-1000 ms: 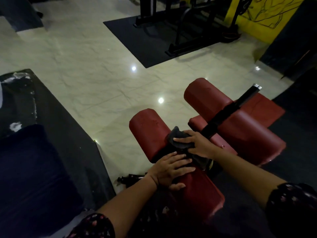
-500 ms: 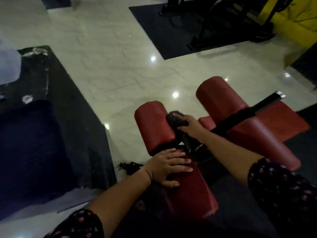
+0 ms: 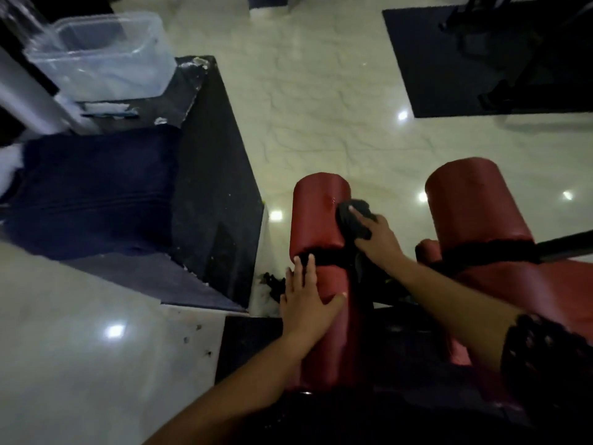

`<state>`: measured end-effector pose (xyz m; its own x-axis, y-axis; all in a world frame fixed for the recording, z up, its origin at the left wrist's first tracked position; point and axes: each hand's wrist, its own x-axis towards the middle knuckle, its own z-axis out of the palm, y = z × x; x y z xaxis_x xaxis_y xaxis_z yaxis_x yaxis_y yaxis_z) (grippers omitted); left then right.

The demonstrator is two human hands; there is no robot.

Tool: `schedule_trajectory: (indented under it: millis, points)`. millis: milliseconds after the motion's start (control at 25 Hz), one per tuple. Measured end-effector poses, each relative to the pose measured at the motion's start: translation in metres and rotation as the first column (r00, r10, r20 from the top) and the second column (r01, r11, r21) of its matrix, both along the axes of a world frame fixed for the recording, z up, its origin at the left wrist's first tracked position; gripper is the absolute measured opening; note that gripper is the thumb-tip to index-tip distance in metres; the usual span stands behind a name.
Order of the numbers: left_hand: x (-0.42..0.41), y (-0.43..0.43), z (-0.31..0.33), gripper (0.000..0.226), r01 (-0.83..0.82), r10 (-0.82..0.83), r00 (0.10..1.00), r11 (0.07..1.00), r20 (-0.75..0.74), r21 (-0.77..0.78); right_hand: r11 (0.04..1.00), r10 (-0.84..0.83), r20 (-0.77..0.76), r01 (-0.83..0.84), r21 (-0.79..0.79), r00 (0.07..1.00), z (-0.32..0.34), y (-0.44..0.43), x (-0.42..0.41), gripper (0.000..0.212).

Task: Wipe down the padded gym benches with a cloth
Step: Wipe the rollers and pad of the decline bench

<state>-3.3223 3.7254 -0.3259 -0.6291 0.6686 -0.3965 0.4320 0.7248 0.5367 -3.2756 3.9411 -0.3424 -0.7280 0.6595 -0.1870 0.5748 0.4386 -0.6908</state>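
Two red padded rollers of a gym bench stand side by side below me, a left roller (image 3: 316, 216) and a right roller (image 3: 475, 200). A dark cloth (image 3: 351, 220) lies against the inner side of the left roller. My right hand (image 3: 378, 236) presses that cloth onto the pad with its fingers on top of it. My left hand (image 3: 305, 300) rests flat on the near part of the left roller, fingers straight and thumb spread across the pad. A black bar (image 3: 564, 245) runs off to the right edge.
A black mat (image 3: 211, 194) with a dark blue cushion (image 3: 93, 194) lies on the left. A clear plastic tub (image 3: 106, 56) stands at the upper left. Pale marble floor (image 3: 321, 107) lies beyond, with a second black mat and a machine frame (image 3: 481, 59) at the upper right.
The view has tilted down and swung left, bringing the plastic tub into sight. My right hand has slid the cloth farther along the left roller, and my left hand has shifted onto that roller's near part.
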Motion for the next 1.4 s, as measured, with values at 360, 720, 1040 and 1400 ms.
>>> schedule_trajectory:
  millis: [360,720,1040,1400]
  points:
    - [0.006,0.008,0.008,0.115,-0.072,0.072,0.994,0.997,-0.081,0.001,0.806,0.221,0.104,-0.242,0.54,0.97,-0.001,-0.017,0.018,0.079]
    - [0.007,0.004,0.002,0.106,-0.085,0.089,0.995,0.995,-0.052,0.06,0.957,0.031,0.357,-0.131,0.259,0.934,0.029,0.079,-0.095,0.068]
    - [0.009,0.008,0.004,0.108,-0.1,0.103,0.988,0.995,-0.119,0.025,0.805,0.291,0.281,-0.393,0.444,0.914,0.026,0.023,-0.035,0.075]
    - [0.009,0.012,-0.002,0.115,-0.137,0.136,0.977,0.991,-0.165,0.005,0.36,0.48,0.393,-0.585,0.727,0.784,0.04,-0.025,0.0,0.057]
